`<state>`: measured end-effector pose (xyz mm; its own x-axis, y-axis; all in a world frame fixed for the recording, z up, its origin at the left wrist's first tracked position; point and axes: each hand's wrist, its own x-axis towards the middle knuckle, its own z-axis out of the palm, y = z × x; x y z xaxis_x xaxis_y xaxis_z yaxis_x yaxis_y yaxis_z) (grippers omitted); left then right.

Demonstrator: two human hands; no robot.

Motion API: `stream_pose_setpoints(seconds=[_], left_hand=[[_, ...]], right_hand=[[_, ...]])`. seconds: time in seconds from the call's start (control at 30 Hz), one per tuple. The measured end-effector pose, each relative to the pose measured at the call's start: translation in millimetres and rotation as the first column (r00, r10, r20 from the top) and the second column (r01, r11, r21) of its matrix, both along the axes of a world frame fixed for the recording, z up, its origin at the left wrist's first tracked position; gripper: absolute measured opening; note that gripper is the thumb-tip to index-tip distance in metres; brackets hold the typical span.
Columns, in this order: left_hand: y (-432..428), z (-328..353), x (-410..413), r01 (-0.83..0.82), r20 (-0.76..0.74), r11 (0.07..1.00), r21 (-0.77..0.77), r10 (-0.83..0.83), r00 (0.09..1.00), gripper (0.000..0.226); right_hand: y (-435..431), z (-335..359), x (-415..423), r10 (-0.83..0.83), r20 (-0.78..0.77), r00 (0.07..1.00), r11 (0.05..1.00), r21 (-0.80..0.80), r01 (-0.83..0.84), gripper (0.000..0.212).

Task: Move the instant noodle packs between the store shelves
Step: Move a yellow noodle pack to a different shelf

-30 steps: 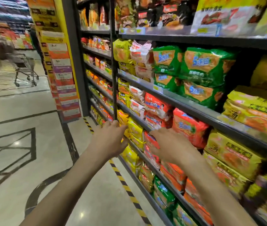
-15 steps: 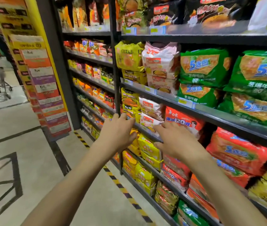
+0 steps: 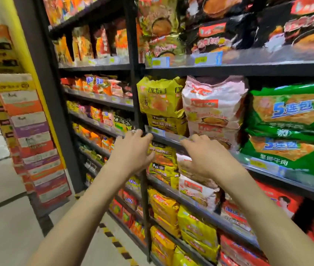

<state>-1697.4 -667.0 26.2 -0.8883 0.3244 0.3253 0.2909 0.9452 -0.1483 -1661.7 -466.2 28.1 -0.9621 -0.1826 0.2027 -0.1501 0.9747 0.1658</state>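
Both my hands reach toward the dark store shelves full of instant noodle packs. My left hand (image 3: 133, 150) is raised with fingers extended, in front of the shelf upright and the yellow-and-black packs (image 3: 161, 158). My right hand (image 3: 202, 158) is stretched out beside it, fingertips near the shelf edge (image 3: 169, 136), in front of white-and-orange packs (image 3: 196, 189). Neither hand holds anything. On the shelf just above stand a yellow multipack (image 3: 160, 96) and a white multipack (image 3: 211, 104). Green multipacks (image 3: 290, 112) lie to the right.
More packs fill the shelves above and below, red ones (image 3: 282, 200) at lower right, yellow ones (image 3: 163, 208) below the hands. A tall stack of cartons (image 3: 29, 131) stands at the shelf's left end. A yellow-and-black floor strip (image 3: 117, 244) runs along the shelf base.
The view has moved closer to the shelves and tilted up. Both hands have risen from the lower shelves to the level just under the yellow and white multipacks.
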Motion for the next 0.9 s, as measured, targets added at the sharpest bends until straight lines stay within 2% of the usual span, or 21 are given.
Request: stream_pose_setpoints(seconds=[0.1, 0.27, 0.47, 0.7, 0.8, 0.9], left_hand=[[-16.5, 5.5, -43.8, -0.007, 0.012, 0.998, 0.067, 0.006, 1.0, 0.054], [-36.6, 2.3, -111.3, 0.016, 0.064, 0.994, 0.105, -0.023, 0.998, 0.054], [-52.8, 9.6, -196.9, 0.111, 0.027, 0.977, 0.18, -0.118, 0.993, 0.053], [-66.1, 27.0, -283.8, 0.275, -0.053, 0.932, 0.236, -0.27, 0.961, 0.052], [-71.4, 30.5, -310.7, 0.375, -0.132, 0.868, 0.325, -0.351, 0.927, 0.056], [-70.9, 23.8, -329.3, 0.504, -0.183, 0.694, 0.515, -0.485, 0.855, 0.07]], right_hand=[[-16.4, 5.3, -39.3, -0.009, -0.042, 0.999, 1.0, 0.006, 0.009, 0.059], [-35.3, 4.0, -93.5, -0.059, -0.01, 0.998, 0.998, 0.035, 0.059, 0.057], [-50.6, 14.2, -144.7, -0.192, -0.048, 0.98, 0.98, 0.042, 0.194, 0.051], [-74.1, 33.8, -198.0, -0.404, -0.095, 0.91, 0.913, 0.014, 0.407, 0.054], [-86.1, 42.4, -211.3, -0.472, -0.13, 0.872, 0.88, -0.023, 0.474, 0.054], [-97.0, 40.8, -218.7, -0.54, -0.185, 0.821, 0.841, -0.095, 0.532, 0.049]])
